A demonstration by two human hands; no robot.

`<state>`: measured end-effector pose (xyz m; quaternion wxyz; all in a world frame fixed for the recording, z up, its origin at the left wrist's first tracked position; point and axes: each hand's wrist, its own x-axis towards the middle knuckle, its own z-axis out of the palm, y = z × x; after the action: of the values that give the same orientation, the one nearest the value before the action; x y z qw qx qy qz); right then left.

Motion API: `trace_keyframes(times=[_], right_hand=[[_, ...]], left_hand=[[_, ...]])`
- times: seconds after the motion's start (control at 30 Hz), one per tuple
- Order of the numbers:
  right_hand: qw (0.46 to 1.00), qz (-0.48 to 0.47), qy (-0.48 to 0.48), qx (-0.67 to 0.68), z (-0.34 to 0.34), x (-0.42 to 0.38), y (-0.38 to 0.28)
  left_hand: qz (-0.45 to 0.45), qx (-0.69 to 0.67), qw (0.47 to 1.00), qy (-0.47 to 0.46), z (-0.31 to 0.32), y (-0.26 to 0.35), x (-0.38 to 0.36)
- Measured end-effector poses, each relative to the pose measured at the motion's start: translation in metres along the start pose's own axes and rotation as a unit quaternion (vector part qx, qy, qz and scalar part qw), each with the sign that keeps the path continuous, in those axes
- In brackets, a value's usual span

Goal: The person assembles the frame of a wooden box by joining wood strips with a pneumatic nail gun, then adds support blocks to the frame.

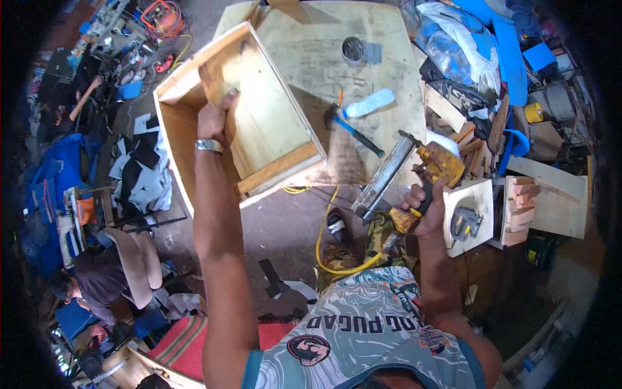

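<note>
An open wooden box [278,117] of plywood and strips stands tilted at the left edge of the worktable. Inside it, my left hand [215,122] is closed round a brown wooden strip [212,79], thumb pointing toward the pale panel; part of the grip is hidden. My right hand [427,211] grips the handle of a worn yellow nail gun [442,163], held off to the right of the box. Its long magazine [385,178] points down and left. A yellow air hose [319,249] runs from its handle end.
On the plywood worktable [311,45] lie a hammer [356,133], a plastic bottle [370,104] and a roll of tape [354,50]. To the right, another nailer [465,223] rests on a board beside stacked wood pieces [520,211]. A person [97,282] is at the lower left.
</note>
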<state>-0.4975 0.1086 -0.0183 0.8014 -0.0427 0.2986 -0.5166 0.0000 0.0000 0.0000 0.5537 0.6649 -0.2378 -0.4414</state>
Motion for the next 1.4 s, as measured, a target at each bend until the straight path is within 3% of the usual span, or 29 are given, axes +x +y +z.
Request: trace_keyframes(times=[0.07,0.1,0.17,0.23,0.3,0.43,0.57,0.7,0.8,1.07,1.4], right_hand=[[0.996,-0.027,0.005,-0.09,0.028,0.023,-0.007],[0.99,-0.011,0.0,-0.138,0.044,0.016,-0.025],[0.972,-0.01,-0.054,-0.229,0.078,0.019,-0.052],[0.965,0.002,-0.114,-0.238,0.09,0.06,-0.064],[0.957,0.033,-0.141,-0.253,0.102,0.09,-0.073],[0.925,0.082,-0.167,-0.33,0.128,0.176,-0.083],[0.906,0.198,-0.239,-0.287,0.155,0.259,-0.069],[0.9,0.274,-0.249,-0.232,0.178,0.321,-0.044],[0.911,0.284,-0.209,-0.214,0.197,0.341,-0.031],[0.882,0.28,-0.238,-0.296,0.218,0.37,-0.001],[0.879,0.298,-0.246,-0.281,0.22,0.381,0.004]], left_hand=[[0.04,-0.053,0.998,-0.005,0.001,0.001,0.0],[-0.059,0.079,0.995,0.031,0.004,0.009,-0.043],[-0.058,0.036,0.997,0.027,0.01,0.016,-0.035],[-0.038,0.088,0.994,0.046,0.016,0.033,-0.033],[-0.013,0.056,0.997,0.043,0.002,0.005,-0.018],[-0.059,0.043,0.996,0.042,0.007,0.018,-0.025],[-0.055,0.0,0.998,0.028,0.018,0.029,-0.03],[-0.063,-0.026,0.996,0.052,0.023,0.031,-0.032],[-0.069,-0.027,0.995,0.059,0.015,0.027,-0.031],[-0.061,-0.013,0.996,0.061,0.014,0.029,-0.032],[-0.049,0.004,0.997,0.064,0.013,0.025,-0.031]])
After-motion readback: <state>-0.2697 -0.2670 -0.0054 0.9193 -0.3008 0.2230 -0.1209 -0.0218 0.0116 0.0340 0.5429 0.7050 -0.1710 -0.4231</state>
